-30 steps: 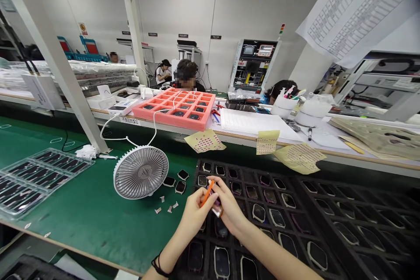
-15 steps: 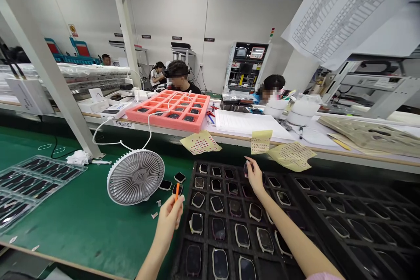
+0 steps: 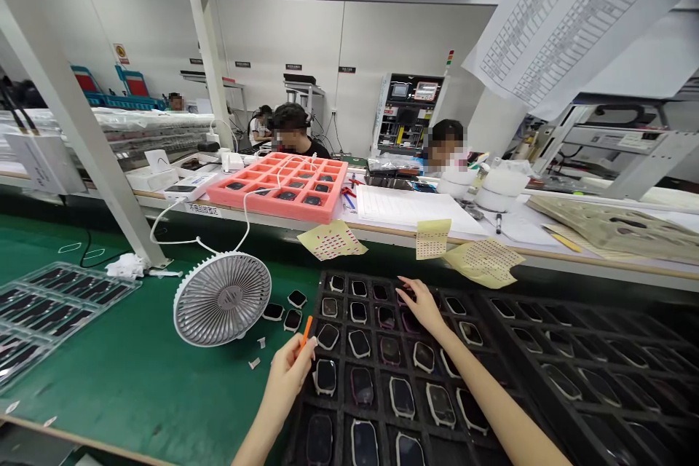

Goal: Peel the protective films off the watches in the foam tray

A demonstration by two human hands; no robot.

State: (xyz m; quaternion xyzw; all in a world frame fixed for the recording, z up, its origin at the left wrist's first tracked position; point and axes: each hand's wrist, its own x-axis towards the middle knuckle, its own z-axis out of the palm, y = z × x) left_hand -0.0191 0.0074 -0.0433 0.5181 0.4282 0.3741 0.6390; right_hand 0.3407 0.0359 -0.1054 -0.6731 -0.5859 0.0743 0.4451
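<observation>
the left hand (image 3: pixel 287 378) is clenched on a slim orange stick (image 3: pixel 306 332), pinching it tilted between thumb and fingers, just beside the edge of a black compartmented tray (image 3: pixel 326 277). the right hand (image 3: pixel 423 309) is released, fingers spread with nothing visible in them, over the tray's top rows. rounded-rectangular watch cases (image 3: pixel 401 397) with pale, glossy rims sit 1 per cell. a grey ribbed fan (image 3: pixel 222 298) rests on the green mat (image 3: pixel 125 371).

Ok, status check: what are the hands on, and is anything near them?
Left hand: pinching orange stick, by the edge of the black tray. Right hand: fingers at a dark watch body in the tray. White desk fan left of the tray, apart from both hands.
</observation>
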